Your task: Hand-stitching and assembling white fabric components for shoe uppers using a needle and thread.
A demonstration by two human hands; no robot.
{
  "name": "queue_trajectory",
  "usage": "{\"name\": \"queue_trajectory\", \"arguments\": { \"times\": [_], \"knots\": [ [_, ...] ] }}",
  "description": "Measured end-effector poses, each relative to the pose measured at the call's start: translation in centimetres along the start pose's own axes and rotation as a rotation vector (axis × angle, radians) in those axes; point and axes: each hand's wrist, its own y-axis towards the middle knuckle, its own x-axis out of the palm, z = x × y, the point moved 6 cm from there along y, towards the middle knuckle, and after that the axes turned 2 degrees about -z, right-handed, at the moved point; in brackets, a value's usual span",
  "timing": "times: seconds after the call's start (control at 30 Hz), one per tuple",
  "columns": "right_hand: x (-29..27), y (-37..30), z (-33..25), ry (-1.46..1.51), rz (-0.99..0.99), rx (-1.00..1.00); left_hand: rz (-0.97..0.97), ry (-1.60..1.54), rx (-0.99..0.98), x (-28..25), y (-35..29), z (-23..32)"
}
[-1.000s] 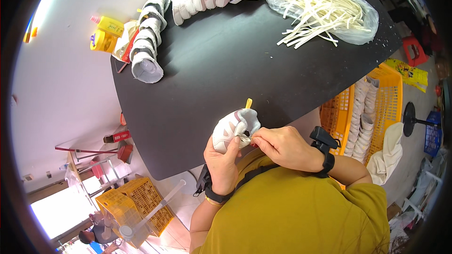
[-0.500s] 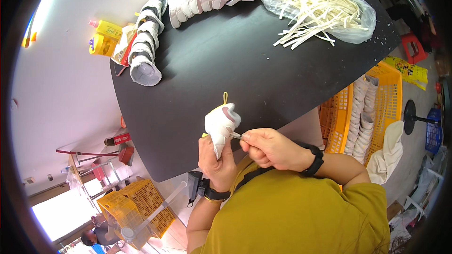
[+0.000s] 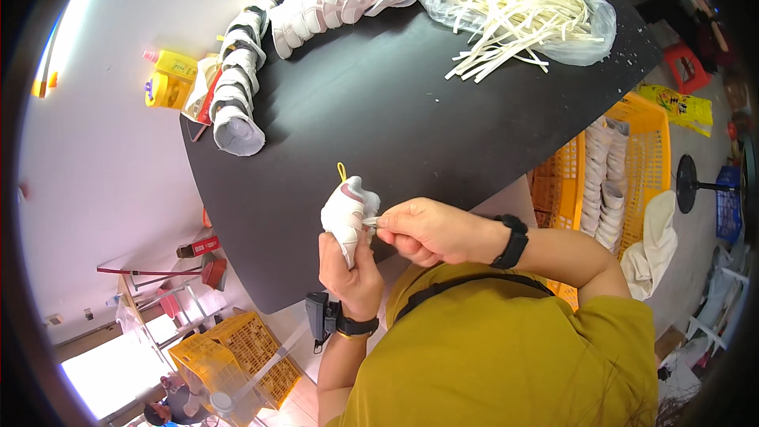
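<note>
My left hand (image 3: pixel 351 275) is closed around a small white shoe upper (image 3: pixel 343 217) with mauve panels and a pale fluffy lining. It is held upright above the near edge of the table, and a yellow pull loop (image 3: pixel 341 171) stands up from it. My right hand (image 3: pixel 431 231) is beside it on the right, thumb and forefinger pinched on a thin pale lace-like piece (image 3: pixel 371 222) at the upper's front opening. Whether this is a lace or a slim tool is too small to tell.
On the black table (image 3: pixel 340 111) lie a row of nested shoe uppers (image 3: pixel 332 12), another stack (image 3: pixel 238 99) and a plastic bag of cream laces (image 3: pixel 522 20). Yellow bottles (image 3: pixel 170 88) stand at the left edge. A yellow crate (image 3: pixel 644 138) holding uppers is at the right.
Both hands and the upper sit a little farther left in the picture. The upper is turned so more of its lined opening shows, with the right hand still pinching at it.
</note>
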Motion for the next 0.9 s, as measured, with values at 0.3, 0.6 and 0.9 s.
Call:
{"name": "queue_trajectory", "arguments": {
  "times": [0.3, 0.6, 0.9],
  "knots": [
    [0.1, -1.3, -2.2, -0.877, 0.307, -0.59, -0.078, -0.101, -0.08, 0.8, -0.6, -0.7],
    [0.8, -3.1, -0.3, -1.194, 0.421, -0.966, -0.123, -0.366, -0.165, 1.3, -1.7, -1.0],
    [-0.5, -0.2, 2.1, 0.189, -0.005, -0.031, -0.104, -0.142, -0.025, 2.0, -1.5, -0.3]
  ]
}}
